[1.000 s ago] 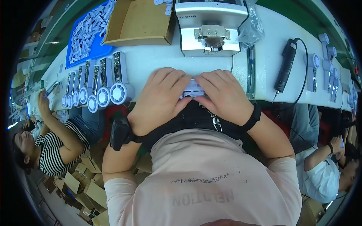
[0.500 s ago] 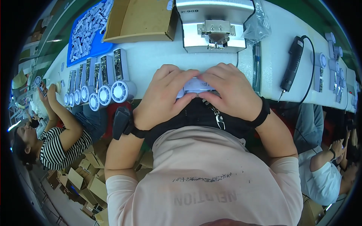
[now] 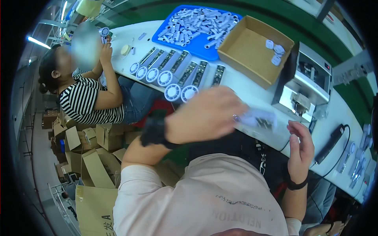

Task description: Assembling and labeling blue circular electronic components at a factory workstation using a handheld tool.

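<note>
My left hand (image 3: 210,116) is smeared by motion, over the table's near edge at the end of a row of device bodies. It covers the lower part of the nearest body, whose circuit board (image 3: 218,74) shows beyond it. A pale lavender plastic piece (image 3: 260,120) with dark marks lies just right of its fingertips, blurred; I cannot tell whether the fingers hold it. To the right, my right hand (image 3: 300,151) is raised and open, fingers slightly curled and thumb apart, with nothing in it. The other bodies end in round slotted caps (image 3: 165,78) and have exposed boards.
Behind the row stands a blue tray (image 3: 208,54) of small pale parts, beside an open cardboard box (image 3: 252,51) with a few white pieces. Farther right are a silver machine (image 3: 303,86) and a black electric screwdriver (image 3: 330,143) with a cable. A person in stripes (image 3: 94,96) sits at left.
The view has swung left. My hands, earlier together around the lavender piece, are now apart: the left has moved to the row of bodies, and the right has let go and opened.
</note>
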A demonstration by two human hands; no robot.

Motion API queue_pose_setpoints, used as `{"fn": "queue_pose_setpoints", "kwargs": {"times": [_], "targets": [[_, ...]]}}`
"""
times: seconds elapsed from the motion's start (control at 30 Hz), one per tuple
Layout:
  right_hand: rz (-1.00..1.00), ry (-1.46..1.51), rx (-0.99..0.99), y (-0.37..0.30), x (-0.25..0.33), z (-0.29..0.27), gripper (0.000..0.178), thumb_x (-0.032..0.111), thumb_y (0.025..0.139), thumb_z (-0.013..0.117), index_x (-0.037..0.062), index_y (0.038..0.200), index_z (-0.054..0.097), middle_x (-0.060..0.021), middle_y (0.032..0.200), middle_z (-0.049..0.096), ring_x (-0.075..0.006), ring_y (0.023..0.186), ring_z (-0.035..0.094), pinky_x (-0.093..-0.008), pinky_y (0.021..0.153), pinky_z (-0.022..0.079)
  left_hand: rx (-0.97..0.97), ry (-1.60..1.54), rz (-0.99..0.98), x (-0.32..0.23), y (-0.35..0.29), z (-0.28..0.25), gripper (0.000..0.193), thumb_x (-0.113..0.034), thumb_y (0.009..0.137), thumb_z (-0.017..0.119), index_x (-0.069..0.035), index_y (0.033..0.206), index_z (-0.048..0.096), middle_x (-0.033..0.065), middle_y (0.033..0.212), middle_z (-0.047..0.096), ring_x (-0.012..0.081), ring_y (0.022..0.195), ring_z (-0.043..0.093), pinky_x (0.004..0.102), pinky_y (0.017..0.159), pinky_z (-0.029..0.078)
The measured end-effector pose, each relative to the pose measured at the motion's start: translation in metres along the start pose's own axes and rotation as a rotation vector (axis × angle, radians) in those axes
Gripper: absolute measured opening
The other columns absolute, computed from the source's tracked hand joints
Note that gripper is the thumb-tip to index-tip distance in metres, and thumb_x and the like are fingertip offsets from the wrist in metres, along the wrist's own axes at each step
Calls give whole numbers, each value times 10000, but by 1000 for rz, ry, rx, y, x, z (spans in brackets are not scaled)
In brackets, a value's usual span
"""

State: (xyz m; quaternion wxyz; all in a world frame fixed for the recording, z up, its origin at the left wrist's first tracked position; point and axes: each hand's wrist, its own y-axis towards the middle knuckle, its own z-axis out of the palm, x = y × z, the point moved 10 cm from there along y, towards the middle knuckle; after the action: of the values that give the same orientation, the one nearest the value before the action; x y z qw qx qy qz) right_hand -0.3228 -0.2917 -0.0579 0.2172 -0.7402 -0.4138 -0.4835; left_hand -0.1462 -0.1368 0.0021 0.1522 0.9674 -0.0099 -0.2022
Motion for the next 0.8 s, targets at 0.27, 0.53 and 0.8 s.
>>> {"fn": "queue_pose_setpoints", "kwargs": {"times": [0.27,0.53,0.8], "targets": [[-517,-440,322,100,76,149,460,11,831,711,79,1282,654,-133,1321,642,-355,1212,605,-421,998,523,-158,763,-681,291,-134,-195,368,-216,918,747,-17,1226,722,190,1082,742,341,994,692,420,873,535],[-845,-659,258,114,89,198,289,102,823,724,119,1101,645,-83,1212,648,-298,1233,601,-391,1039,485,-24,500,-882,434,-237,-152,382,-273,947,709,-30,1242,714,250,1110,729,411,1047,691,461,932,531],[-467,-667,516,49,59,132,290,204,819,777,115,1052,629,-100,1010,605,-310,958,630,-419,850,501,-186,102,-695,282,-39,-76,428,-335,952,706,-29,1252,707,215,1186,728,405,1068,690,472,937,538]]}}
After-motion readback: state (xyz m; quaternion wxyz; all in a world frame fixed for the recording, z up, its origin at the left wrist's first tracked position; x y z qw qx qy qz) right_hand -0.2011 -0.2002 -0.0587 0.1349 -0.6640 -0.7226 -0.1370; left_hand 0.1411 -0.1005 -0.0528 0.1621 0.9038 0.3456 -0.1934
